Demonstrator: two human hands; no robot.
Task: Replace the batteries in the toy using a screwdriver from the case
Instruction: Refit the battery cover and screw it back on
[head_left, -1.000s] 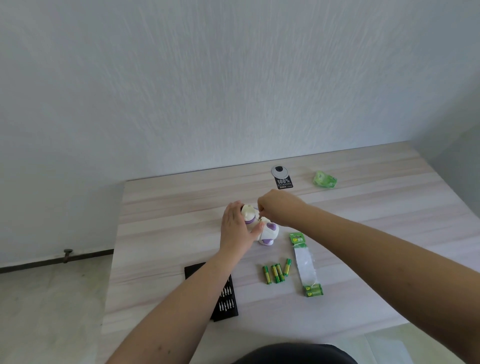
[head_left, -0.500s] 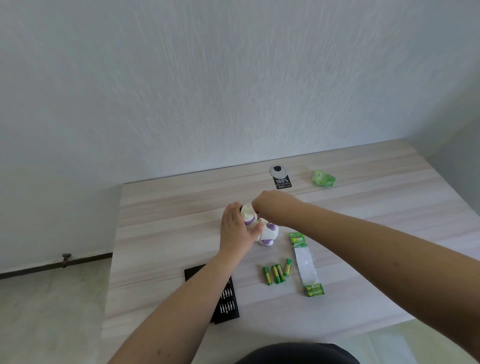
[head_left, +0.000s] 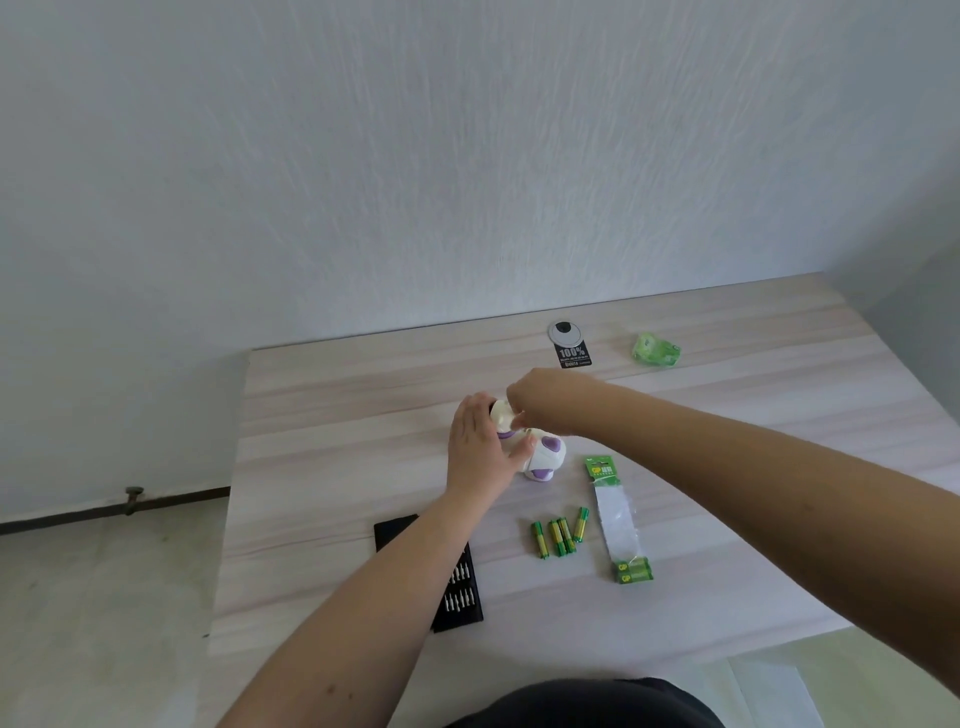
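Hands met over the white-and-purple toy (head_left: 543, 453) mid-table (head_left: 337, 415): the left hand (head_left: 480, 447) gripped its side, while the right hand (head_left: 540, 402) was curled above it, its grasp hidden. Four loose batteries (head_left: 560, 537) lay nearer, beside the battery pack (head_left: 618, 519) and the black screwdriver case (head_left: 460, 587).

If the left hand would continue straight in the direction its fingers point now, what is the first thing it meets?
The left hand already rests against the white and purple toy, fingers pointing away toward the wall. Past the toy, only bare table seems to lie in that line, though depth is hard to judge.
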